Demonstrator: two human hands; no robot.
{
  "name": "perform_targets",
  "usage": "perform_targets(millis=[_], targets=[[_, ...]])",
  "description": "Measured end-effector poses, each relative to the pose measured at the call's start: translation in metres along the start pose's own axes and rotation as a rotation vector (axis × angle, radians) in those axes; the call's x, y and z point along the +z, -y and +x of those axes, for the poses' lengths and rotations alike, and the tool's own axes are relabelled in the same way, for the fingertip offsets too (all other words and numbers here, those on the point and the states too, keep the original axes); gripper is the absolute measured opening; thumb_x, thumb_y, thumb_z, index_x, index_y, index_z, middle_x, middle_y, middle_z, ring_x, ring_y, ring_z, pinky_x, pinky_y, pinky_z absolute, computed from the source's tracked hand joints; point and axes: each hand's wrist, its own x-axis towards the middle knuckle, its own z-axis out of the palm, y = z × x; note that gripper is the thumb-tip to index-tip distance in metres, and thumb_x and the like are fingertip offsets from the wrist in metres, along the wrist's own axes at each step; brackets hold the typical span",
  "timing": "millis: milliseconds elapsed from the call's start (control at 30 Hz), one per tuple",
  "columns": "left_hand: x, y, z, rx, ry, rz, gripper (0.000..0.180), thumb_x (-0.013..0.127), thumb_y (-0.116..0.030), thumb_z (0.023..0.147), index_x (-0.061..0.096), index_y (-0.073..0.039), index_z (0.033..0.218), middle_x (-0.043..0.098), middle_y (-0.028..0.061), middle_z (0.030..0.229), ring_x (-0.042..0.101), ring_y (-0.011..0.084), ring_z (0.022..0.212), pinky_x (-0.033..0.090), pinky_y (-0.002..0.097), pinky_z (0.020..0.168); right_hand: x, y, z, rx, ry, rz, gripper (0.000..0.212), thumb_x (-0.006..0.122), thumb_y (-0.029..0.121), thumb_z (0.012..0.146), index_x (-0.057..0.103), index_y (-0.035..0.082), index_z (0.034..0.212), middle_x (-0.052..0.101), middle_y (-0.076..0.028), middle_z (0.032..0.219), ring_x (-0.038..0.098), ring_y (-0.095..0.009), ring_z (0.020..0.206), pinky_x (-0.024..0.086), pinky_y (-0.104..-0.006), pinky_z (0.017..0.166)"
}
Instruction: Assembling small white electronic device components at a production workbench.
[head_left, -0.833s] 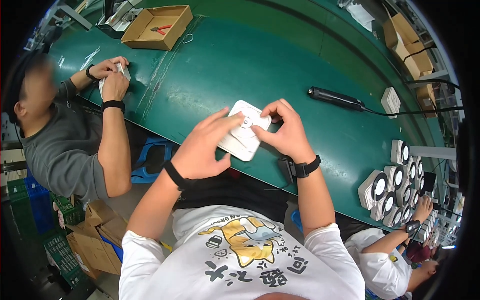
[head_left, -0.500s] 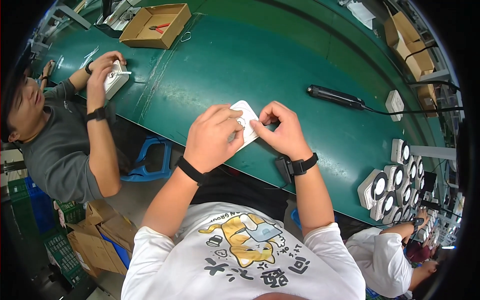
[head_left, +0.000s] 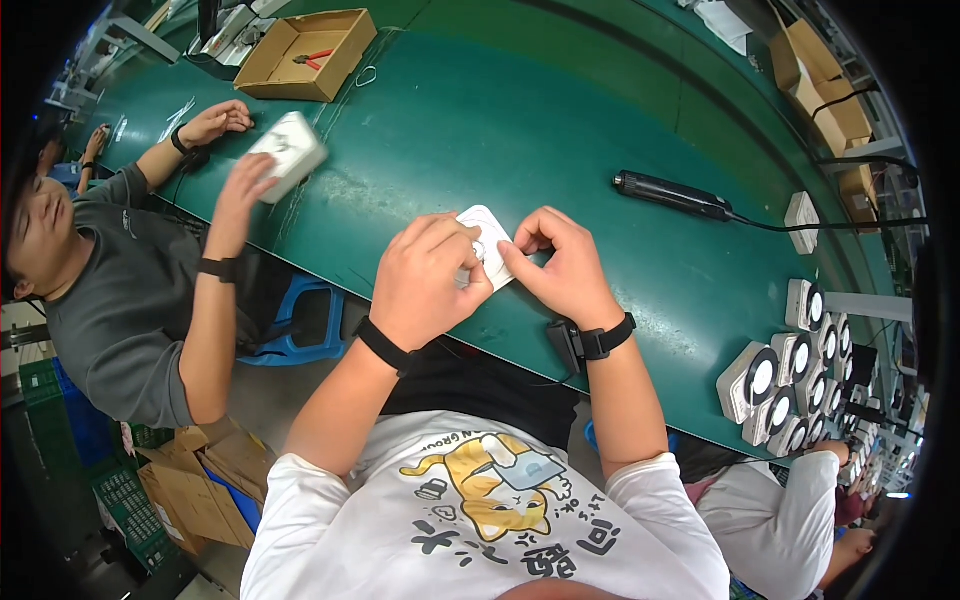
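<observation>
A flat white square unit (head_left: 485,222) with rounded corners and a circular mark on its face lies between my hands at the table's near side. My left hand (head_left: 425,270) covers its left part, with thumb and fingertips pinched together over the face; whatever lies between those fingertips is hidden. At the unit's right edge, my right hand (head_left: 560,262) presses its thumb on the face, the other fingers curled. Much of the unit is under my fingers.
A black electric screwdriver (head_left: 675,195) with a cable lies right of centre. Several white units with black rings (head_left: 760,375) are grouped at the right. A cardboard tray (head_left: 305,55) holds red-handled pliers (head_left: 314,59). At left, a co-worker's hand (head_left: 245,190) touches a white box (head_left: 290,150).
My hands and the white unit stay almost in place. The co-worker at left has moved a white box rightward along the table, and one of that person's hands is now off it.
</observation>
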Motion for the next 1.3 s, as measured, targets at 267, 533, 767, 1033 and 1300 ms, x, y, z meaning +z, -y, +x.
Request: perform_targets(millis=[267,533,767,1033,1300], targets=[[-0.015,0.033,0.011,-0.190,0.234,-0.402,0.035,0.092,-0.004,0.089,0.078,-0.006,0.122,0.075,0.0147,0.144,0.074,0.0370,0.137,0.060,0.0450,0.114,-0.001,0.002,0.002,0.016,0.014,-0.034,0.024,0.093,0.013,0.099,0.071,0.003,0.098,0.071,-0.005,0.096,0.066,-0.017,0.086,0.057,-0.0332,0.080],[0.024,0.013,-0.017,-0.414,0.128,-0.737,0.053,0.088,-0.002,0.097,0.073,-0.005,0.148,0.072,0.0172,0.155,0.072,0.0323,0.142,0.057,0.0420,0.120,0.003,0.052,-0.013,-0.315,-0.012,-0.373,0.031,0.094,0.020,0.092,0.078,0.008,0.116,0.078,-0.010,0.129,0.072,-0.035,0.125,0.053,-0.0515,0.113],[-0.017,0.000,0.015,-0.450,0.500,-0.476,0.060,0.085,-0.003,0.099,0.069,-0.003,0.157,0.070,0.0235,0.160,0.067,0.0401,0.154,0.058,0.0457,0.121,-0.026,0.046,-0.090,-0.185,0.006,-0.584,0.038,0.091,0.023,0.092,0.081,0.014,0.127,0.077,-0.011,0.147,0.068,-0.037,0.143,0.041,-0.0642,0.134],[0.017,-0.002,0.012,-0.023,0.112,0.124,0.070,0.090,-0.022,0.096,0.069,-0.005,0.160,0.067,0.0244,0.167,0.062,0.0474,0.153,0.055,0.0554,0.120,-0.063,0.019,-0.120,-0.060,-0.704,-0.765,0.027,0.080,0.000,0.090,0.081,0.010,0.115,0.079,-0.017,0.137,0.074,-0.038,0.129,0.055,-0.0529,0.119],[0.010,-0.021,-0.006,-0.073,0.111,-0.016,0.074,0.094,-0.034,0.095,0.070,-0.006,0.160,0.059,0.0261,0.173,0.067,0.0453,0.142,0.055,0.0561,0.118,-0.007,0.030,-0.024,0.046,-0.391,-0.152,0.025,0.087,0.008,0.094,0.082,0.005,0.118,0.076,-0.015,0.132,0.074,-0.037,0.117,0.062,-0.0446,0.096]])
